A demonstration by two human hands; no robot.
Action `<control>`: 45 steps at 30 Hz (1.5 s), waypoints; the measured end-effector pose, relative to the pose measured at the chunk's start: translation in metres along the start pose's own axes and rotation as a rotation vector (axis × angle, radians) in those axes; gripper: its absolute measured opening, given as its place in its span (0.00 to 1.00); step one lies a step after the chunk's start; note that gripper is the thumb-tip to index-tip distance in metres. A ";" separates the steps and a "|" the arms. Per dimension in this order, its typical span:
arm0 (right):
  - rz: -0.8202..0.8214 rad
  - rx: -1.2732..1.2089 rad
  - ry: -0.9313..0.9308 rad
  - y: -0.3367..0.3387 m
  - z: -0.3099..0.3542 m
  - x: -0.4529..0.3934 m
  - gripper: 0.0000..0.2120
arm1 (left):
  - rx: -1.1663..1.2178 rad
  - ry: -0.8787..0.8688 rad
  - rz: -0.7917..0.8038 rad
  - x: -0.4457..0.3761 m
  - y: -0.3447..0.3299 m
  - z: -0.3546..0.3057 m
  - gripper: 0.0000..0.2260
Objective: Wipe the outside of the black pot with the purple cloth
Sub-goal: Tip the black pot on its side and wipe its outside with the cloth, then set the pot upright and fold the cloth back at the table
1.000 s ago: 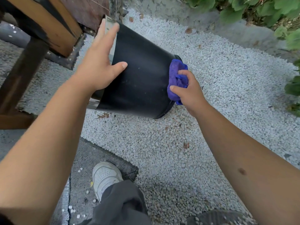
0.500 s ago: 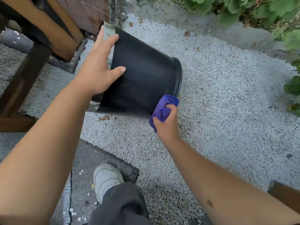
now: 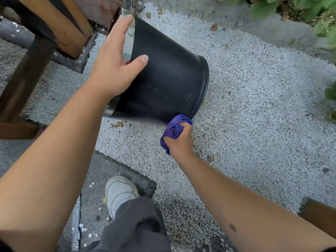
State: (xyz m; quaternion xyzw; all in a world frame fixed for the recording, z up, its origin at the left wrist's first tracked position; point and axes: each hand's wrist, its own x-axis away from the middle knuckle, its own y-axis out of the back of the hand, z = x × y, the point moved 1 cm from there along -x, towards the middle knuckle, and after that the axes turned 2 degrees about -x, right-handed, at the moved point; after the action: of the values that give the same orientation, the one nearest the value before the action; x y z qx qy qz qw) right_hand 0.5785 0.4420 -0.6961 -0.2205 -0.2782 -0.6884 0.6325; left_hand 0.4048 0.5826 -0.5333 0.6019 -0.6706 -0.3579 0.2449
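The black pot (image 3: 169,79) is tipped on its side above white gravel, its rim pointing right and its base toward the upper left. My left hand (image 3: 116,60) lies over the base end with the fingers stretched along the bottom edge and the thumb pressed on the black wall. My right hand (image 3: 180,142) grips the bunched purple cloth (image 3: 173,130) and holds it against the pot's lower wall, just behind the rim. The far side of the pot is hidden.
White gravel (image 3: 254,106) covers the ground to the right. A wooden beam and post (image 3: 54,28) stand close at the upper left. My white shoe (image 3: 119,191) rests on a grey paved slab below. Green leaves (image 3: 309,8) edge the top right.
My right hand carried the cloth from the pot's rim on the right side down round to the lower wall. My left hand kept its hold at the base.
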 end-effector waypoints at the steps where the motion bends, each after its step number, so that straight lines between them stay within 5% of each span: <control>1: 0.039 0.031 -0.033 -0.001 -0.002 0.000 0.26 | 0.001 -0.001 0.003 -0.001 0.000 -0.002 0.33; 6: 0.337 0.169 -0.141 -0.009 -0.003 0.005 0.34 | 0.009 0.010 0.055 -0.004 -0.004 -0.016 0.36; 9: 0.392 0.277 -0.038 -0.008 0.019 0.005 0.28 | 0.140 0.070 0.128 -0.003 -0.004 -0.023 0.38; 13: 0.637 0.477 0.006 0.000 0.064 0.008 0.19 | 0.266 0.060 0.226 0.017 0.005 -0.028 0.26; 17: 1.103 1.087 0.158 0.029 0.136 0.011 0.26 | 0.091 0.143 0.187 0.057 0.002 -0.025 0.19; 19: 1.184 1.234 0.158 0.059 0.181 0.012 0.29 | -0.029 0.144 0.198 0.072 -0.005 -0.025 0.23; 23: 0.955 0.987 0.128 0.134 0.256 0.008 0.28 | -0.124 0.113 0.232 0.085 -0.015 -0.029 0.28; 26: 0.464 0.694 0.284 0.173 0.276 -0.013 0.22 | -0.337 0.149 0.113 0.087 -0.022 -0.032 0.19; 28: 0.216 0.465 0.338 0.184 0.278 -0.027 0.15 | -0.253 0.256 0.107 0.087 -0.027 -0.038 0.25; 30: 0.222 0.374 0.321 0.180 0.276 -0.032 0.05 | -0.140 0.322 0.114 0.090 -0.039 -0.043 0.32; 33: 0.179 0.327 0.231 0.169 0.274 -0.037 0.22 | 0.045 0.409 -0.050 0.088 -0.056 -0.053 0.36; 35: 0.143 0.396 0.171 0.162 0.273 -0.040 0.23 | 0.221 0.602 -0.084 0.084 -0.066 -0.059 0.43; 39: 0.060 0.583 0.138 0.159 0.266 -0.052 0.15 | 0.885 1.096 0.145 0.084 -0.079 -0.064 0.25; 45: 0.025 0.698 0.057 0.144 0.272 -0.054 0.07 | 1.005 1.099 0.122 0.073 -0.075 -0.065 0.14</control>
State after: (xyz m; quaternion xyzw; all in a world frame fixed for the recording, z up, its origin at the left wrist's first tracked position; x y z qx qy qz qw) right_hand 0.7144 0.6558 -0.5126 0.0248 -0.4762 -0.5499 0.6858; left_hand 0.4902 0.4973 -0.5581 0.6953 -0.5665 0.3584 0.2594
